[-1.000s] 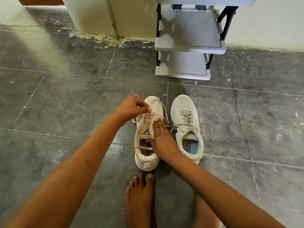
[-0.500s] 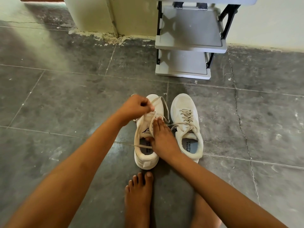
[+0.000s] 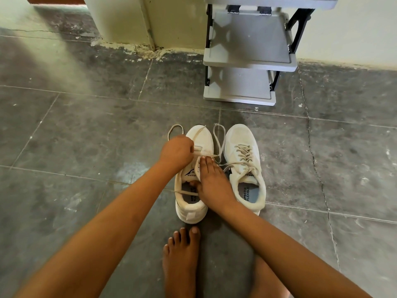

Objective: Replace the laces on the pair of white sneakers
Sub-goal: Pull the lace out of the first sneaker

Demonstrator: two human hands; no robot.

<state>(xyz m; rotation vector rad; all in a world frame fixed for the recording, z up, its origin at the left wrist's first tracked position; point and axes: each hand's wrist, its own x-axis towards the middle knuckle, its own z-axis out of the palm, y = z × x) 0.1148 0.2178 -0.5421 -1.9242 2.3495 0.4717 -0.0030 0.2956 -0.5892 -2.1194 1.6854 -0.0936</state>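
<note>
The person is unlacing the loosened sneaker (image 3: 191,209), which is sitting on the tiled floor (image 3: 86,136) just in front of a bare foot (image 3: 180,261): the left hand (image 3: 177,150) is pinching the old lace (image 3: 215,136) above the eyelets, while the right hand (image 3: 211,181) is pressing straight fingers on the tongue, gripping nothing. The next move is probably calling for drawing the lace clear of the remaining eyelets. The second sneaker (image 3: 247,168), touching it alongside, is still sitting fully laced, both looking off-white and slightly grubby.
</note>
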